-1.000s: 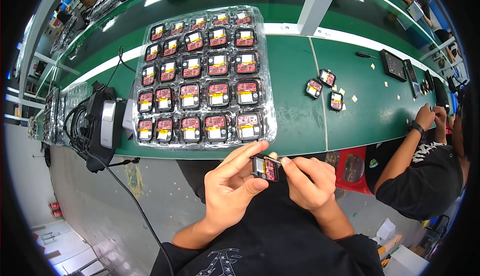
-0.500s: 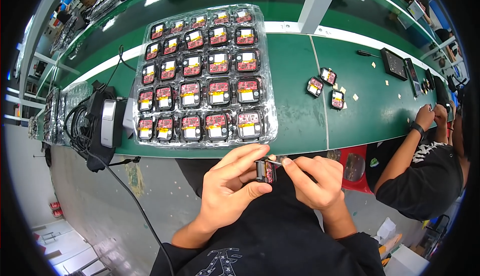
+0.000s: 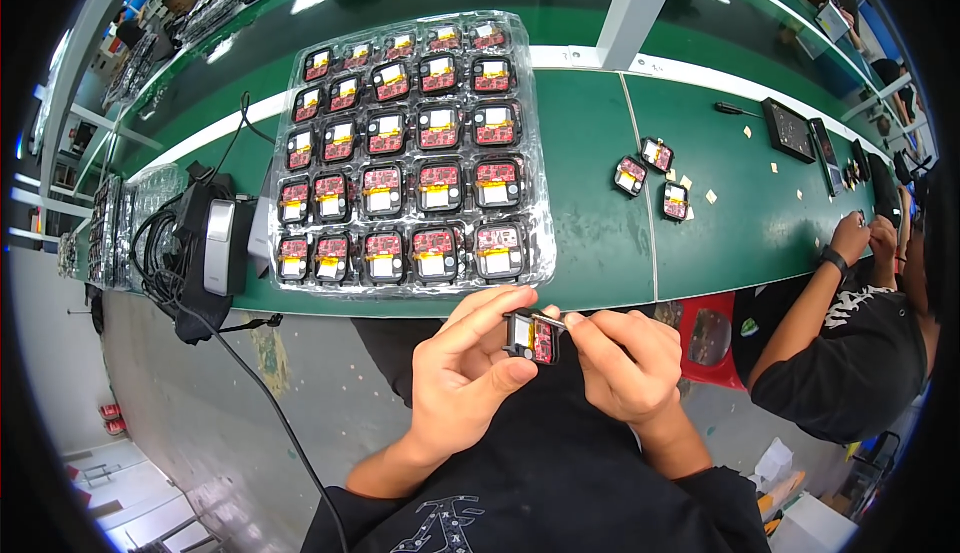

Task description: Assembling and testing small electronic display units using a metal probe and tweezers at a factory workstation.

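My left hand [image 3: 462, 368] grips a small black square watch-like case [image 3: 531, 337] by its edges, between thumb and fingers. Inside the case show a red circuit board, a white patch and a yellow strip. My right hand [image 3: 632, 365] pinches a thin metal tool [image 3: 557, 322], whose tip meets the upper right edge of the case; its exact kind is too small to tell. Beyond my hands lies a clear plastic tray [image 3: 545, 238] with rows of similar open cases, each with a red board.
Three more cases [image 3: 676, 200] lie on the green table [image 3: 590, 243], among small pale squares. A black box [image 3: 788, 130] and a screwdriver [image 3: 735, 109] are farther right. A co-worker [image 3: 850, 353] sits at right. At left stands a black-and-silver device [image 3: 218, 248] with coiled cables.
The case in my left hand has turned, so more of its open face with the red board and white patch shows. My right hand has shifted slightly left with the tool.
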Action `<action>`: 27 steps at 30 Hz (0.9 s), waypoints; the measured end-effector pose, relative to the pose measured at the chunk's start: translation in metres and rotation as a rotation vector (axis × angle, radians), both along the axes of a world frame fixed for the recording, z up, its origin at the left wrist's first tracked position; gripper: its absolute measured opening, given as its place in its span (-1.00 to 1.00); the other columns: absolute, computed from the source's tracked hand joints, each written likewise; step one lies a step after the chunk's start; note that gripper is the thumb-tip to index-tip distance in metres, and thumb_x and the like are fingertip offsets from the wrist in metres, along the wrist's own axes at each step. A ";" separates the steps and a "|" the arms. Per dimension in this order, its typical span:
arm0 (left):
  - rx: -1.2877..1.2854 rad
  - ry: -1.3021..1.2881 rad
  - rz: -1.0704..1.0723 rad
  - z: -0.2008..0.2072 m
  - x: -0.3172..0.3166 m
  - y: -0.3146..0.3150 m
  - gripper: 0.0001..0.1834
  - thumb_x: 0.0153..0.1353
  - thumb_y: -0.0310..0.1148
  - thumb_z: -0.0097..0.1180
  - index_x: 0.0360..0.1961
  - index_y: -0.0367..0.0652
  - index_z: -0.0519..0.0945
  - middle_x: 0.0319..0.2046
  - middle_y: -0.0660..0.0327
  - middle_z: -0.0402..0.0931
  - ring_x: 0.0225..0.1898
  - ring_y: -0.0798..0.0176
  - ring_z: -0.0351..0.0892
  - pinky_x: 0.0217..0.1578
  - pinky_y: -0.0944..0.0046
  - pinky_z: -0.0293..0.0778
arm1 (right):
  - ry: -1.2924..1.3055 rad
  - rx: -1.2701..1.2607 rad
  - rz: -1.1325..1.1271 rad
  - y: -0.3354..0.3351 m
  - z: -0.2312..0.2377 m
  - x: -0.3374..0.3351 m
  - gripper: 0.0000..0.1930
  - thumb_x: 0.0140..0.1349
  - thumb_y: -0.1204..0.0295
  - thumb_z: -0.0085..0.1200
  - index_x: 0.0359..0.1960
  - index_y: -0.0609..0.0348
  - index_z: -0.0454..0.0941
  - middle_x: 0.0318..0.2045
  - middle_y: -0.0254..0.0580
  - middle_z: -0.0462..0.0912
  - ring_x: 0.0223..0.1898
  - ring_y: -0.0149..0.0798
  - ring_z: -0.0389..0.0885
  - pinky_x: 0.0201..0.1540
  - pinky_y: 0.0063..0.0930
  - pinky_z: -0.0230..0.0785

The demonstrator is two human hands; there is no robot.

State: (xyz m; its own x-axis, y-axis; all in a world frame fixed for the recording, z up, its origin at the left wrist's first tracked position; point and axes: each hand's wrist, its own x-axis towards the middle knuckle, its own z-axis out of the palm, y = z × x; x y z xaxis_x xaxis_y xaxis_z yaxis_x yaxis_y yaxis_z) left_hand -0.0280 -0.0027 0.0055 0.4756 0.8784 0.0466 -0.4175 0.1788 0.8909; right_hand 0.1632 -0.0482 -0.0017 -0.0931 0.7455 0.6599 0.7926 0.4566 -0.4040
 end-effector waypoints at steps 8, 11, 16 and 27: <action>0.007 0.015 -0.054 0.008 -0.009 0.011 -0.39 0.18 -0.59 0.34 0.24 -0.50 0.42 0.21 0.01 0.32 0.21 0.02 0.50 0.21 0.11 0.48 | 0.109 -0.084 0.110 0.010 0.009 0.008 -0.66 -0.10 0.65 0.29 -0.18 0.28 0.69 -0.44 -0.19 0.64 -0.54 -0.26 0.61 -0.53 -0.46 0.42; -0.054 0.051 0.053 0.022 -0.010 0.016 -0.26 0.00 -0.11 0.55 0.07 -0.40 0.53 -0.02 -0.04 0.51 -0.04 -0.03 0.67 0.05 0.01 0.58 | 0.576 -0.311 0.069 0.008 0.002 0.012 -0.82 0.17 0.65 0.21 -0.17 0.34 0.64 -0.43 -0.08 0.66 -0.45 -0.14 0.66 -0.39 -0.41 0.50; 0.135 0.127 0.054 0.032 -0.032 0.054 -0.23 0.04 -0.06 0.52 0.12 -0.39 0.50 -0.06 -0.04 0.55 -0.01 -0.03 0.65 0.04 0.03 0.58 | 0.327 -0.326 -0.372 0.040 -0.033 0.038 -0.75 0.27 0.59 0.13 -0.02 0.32 0.57 -0.12 0.01 0.56 -0.36 -0.05 0.61 -0.29 -0.29 0.47; 0.366 0.324 0.168 0.065 -0.060 0.160 -0.49 0.30 -0.41 0.24 0.20 -0.47 0.48 -0.03 0.07 0.61 -0.04 0.34 0.59 0.00 0.31 0.54 | 0.015 -0.369 -0.620 0.052 -0.051 0.039 -0.57 0.22 0.33 0.26 0.11 0.15 0.51 0.03 -0.04 0.51 -0.26 0.09 0.68 -0.28 -0.10 0.51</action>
State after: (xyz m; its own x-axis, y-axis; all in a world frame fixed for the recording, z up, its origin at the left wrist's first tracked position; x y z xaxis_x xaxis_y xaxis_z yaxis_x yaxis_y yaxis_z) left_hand -0.0879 0.1577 0.0703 0.3701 0.8978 0.2389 -0.1058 -0.2148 0.9709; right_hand 0.2019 0.0036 -0.0526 0.4269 0.8327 0.3528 0.8547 -0.2440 -0.4581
